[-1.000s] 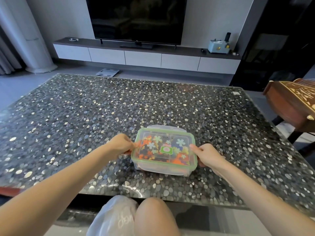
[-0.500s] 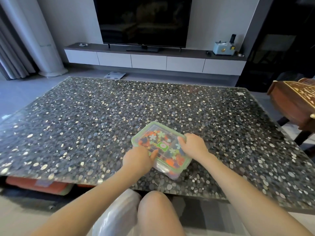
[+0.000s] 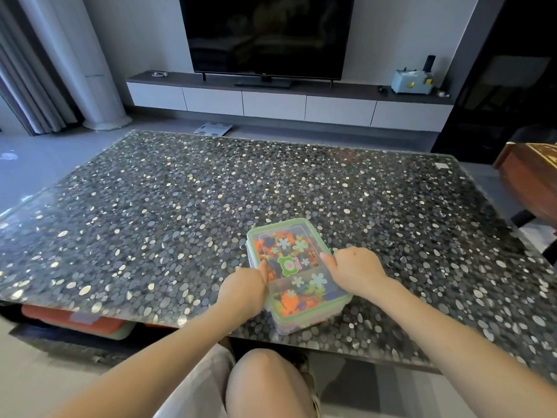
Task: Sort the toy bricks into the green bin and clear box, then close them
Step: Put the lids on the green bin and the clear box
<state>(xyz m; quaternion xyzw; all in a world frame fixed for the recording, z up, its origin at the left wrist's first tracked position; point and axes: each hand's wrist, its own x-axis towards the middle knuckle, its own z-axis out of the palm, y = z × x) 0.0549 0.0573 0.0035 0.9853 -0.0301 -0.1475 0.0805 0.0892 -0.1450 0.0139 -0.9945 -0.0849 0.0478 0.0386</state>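
Note:
A clear box [image 3: 294, 273] with a green-rimmed lid and flower stickers sits near the front edge of the pebble-patterned table [image 3: 150, 212]. Its lid is on, and colourful toy bricks show through it. The box is turned so its long side runs away from me. My left hand [image 3: 245, 289] grips its left long edge, thumb on the lid. My right hand [image 3: 354, 271] grips the right long edge, fingers curled over the rim. No green bin is in view.
A TV stands on a low white cabinet [image 3: 286, 101] beyond the table. A wooden piece of furniture [image 3: 530, 176] sits at the right. An orange-lidded container [image 3: 72, 319] lies under the table's left front. My knee [image 3: 265, 384] is below the table edge.
The box has been rotated from lying crosswise to pointing away from me. Both hands shifted from its short ends to its long sides.

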